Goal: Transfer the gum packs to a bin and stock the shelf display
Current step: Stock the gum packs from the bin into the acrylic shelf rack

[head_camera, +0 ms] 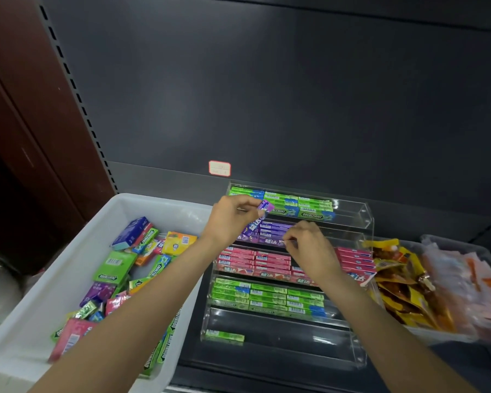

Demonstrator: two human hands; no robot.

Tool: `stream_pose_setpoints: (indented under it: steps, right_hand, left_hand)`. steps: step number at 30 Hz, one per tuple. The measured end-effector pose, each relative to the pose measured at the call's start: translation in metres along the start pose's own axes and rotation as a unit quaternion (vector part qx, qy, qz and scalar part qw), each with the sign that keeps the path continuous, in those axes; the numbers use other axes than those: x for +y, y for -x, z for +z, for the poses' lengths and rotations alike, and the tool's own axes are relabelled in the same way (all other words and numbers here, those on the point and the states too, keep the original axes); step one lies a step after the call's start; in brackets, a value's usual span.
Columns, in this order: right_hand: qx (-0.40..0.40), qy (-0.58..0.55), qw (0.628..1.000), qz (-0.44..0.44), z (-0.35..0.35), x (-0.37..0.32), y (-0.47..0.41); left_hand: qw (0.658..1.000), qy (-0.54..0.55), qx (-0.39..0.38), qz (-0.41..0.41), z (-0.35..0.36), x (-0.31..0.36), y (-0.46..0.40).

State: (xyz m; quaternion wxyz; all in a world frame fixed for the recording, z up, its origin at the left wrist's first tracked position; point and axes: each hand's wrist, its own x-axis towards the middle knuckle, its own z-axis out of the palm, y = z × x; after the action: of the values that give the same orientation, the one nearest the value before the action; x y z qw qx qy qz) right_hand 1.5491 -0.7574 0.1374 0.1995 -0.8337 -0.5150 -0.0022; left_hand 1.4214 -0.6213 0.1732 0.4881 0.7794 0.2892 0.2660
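1. Currently: left hand, centre of frame, pinches one purple gum pack by its end, held above the purple row in the acrylic shelf display.
2. Right hand, just right of it, fingers curled at the front of the same row; whether it actually grips a pack cannot be told.
3. Handling, as judged: align the pack lengthwise with its neighbours and slide it flat.
4. Edges: clear tier lips are hard to see; approach from above.
5. Room: purple tier open at right; bottom tier holds one green pack.
6. White bin, lower left, holds mixed packs.
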Motion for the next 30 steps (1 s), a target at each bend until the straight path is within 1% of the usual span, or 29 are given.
stream_pose_setpoints:
  steps: [1,2,3,4,6,8,11,13,15,18,20,26,30]
  right_hand:
    - [-0.010,-0.006,1.000,-0.001,-0.001,0.000,0.000]
    - [-0.014,-0.036,0.999,0.006,-0.004,0.000,-0.001]
    - [-0.008,-0.089,0.996,0.019,-0.009,0.001,-0.002]
    - [0.006,-0.157,0.987,0.036,-0.015,0.001,-0.002]
    - [0.034,-0.289,0.955,0.064,-0.028,0.001,-0.002]
    - [0.033,-0.349,0.934,0.065,-0.037,0.003,-0.002]
    - [0.031,-0.322,0.945,0.043,-0.042,0.011,-0.001]
    - [0.046,-0.302,0.951,0.054,-0.043,0.021,-0.001]
    - [0.066,-0.282,0.954,0.078,-0.043,0.033,0.001]
    - [0.100,-0.227,0.961,0.122,-0.043,0.050,0.004]
    - [0.101,-0.191,0.967,0.136,-0.041,0.059,0.005]
    - [0.067,-0.123,0.975,0.170,-0.030,0.065,0.003]
    - [0.055,-0.083,0.979,0.176,-0.026,0.069,-0.001]
  left_hand:
    - [1.000,-0.003,-0.003,0.002,0.001,0.001,-0.001]
    - [1.000,-0.008,-0.006,0.005,0.003,0.003,-0.001]
    - [1.000,-0.018,-0.013,0.009,0.005,0.005,-0.001]
    - [0.999,-0.029,-0.023,0.013,0.008,0.007,-0.001]
    - [0.998,-0.043,-0.044,0.020,0.014,0.012,-0.001]
    - [0.996,-0.045,-0.067,0.030,0.022,0.016,-0.002]
    - [0.993,-0.043,-0.098,0.048,0.038,0.021,-0.004]
    - [0.992,-0.050,-0.103,0.059,0.047,0.019,-0.006]
    - [0.986,-0.112,-0.099,0.075,0.052,0.014,-0.008]
    - [0.952,-0.263,-0.116,0.099,0.052,0.003,-0.009]
    - [0.931,-0.328,-0.129,0.098,0.052,0.000,-0.006]
    - [0.897,-0.396,-0.166,0.111,0.058,-0.009,-0.005]
    - [0.881,-0.422,-0.160,0.137,0.063,-0.008,-0.007]
